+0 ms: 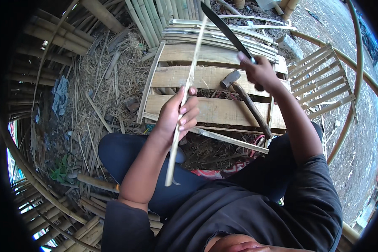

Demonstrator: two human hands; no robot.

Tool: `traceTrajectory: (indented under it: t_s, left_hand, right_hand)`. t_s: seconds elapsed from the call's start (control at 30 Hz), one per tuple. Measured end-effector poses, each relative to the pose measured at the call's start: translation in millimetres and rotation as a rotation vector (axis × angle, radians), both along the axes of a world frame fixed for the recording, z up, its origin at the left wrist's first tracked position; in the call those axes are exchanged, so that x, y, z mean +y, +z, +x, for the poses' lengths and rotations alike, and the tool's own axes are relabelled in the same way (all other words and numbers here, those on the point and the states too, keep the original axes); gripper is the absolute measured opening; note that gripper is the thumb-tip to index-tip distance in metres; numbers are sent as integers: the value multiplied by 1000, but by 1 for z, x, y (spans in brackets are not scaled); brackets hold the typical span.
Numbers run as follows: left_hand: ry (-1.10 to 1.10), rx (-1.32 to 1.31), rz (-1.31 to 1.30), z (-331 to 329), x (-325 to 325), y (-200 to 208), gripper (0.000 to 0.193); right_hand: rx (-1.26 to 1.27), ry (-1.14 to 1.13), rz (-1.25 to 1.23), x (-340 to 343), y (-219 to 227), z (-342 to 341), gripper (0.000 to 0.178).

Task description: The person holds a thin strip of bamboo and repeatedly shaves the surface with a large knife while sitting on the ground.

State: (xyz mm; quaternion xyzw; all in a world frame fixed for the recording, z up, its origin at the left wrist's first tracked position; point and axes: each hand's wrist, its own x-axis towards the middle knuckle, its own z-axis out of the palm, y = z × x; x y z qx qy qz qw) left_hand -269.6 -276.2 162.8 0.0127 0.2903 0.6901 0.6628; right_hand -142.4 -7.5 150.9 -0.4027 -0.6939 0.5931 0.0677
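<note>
My left hand [180, 111] is closed around a pale bamboo strip [196, 54], which slants from above my lap up to the far side of the low slatted wooden table [210, 110]. Fibres fray on the strip just beyond my fingers. In my right hand [260, 73] is a machete [227, 31], its dark blade raised and pointing away to the far left. The blade's tip is close to the strip's far end; whether they touch I cannot tell. A hammer [250, 103] with a wooden handle lies across the table slats, below my right hand.
Thin bamboo strips [222, 38] are piled along the table's far edge. To the right stands a slatted bamboo panel [323, 80] beside a curved pole [358, 63]. Shavings and scraps [101, 84] cover the ground at left. A concrete block [290, 47] sits behind the table.
</note>
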Motion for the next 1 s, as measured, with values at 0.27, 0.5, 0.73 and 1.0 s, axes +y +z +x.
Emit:
traceTrajectory:
  t_s: [0.27, 0.5, 0.73, 1.0]
  left_hand:
    - [469, 193, 117, -22, 16, -8, 29]
    - [522, 286, 251, -35, 17, -8, 38]
    - [613, 258, 374, -36, 26, -12, 36]
    - [635, 375, 291, -37, 20, -8, 36]
  right_hand:
    - [108, 301, -297, -59, -21, 11, 45]
    - [138, 535, -228, -81, -15, 19, 29]
    - [218, 525, -441, -75, -12, 24, 33]
    - [392, 304, -745, -53, -5, 20, 25]
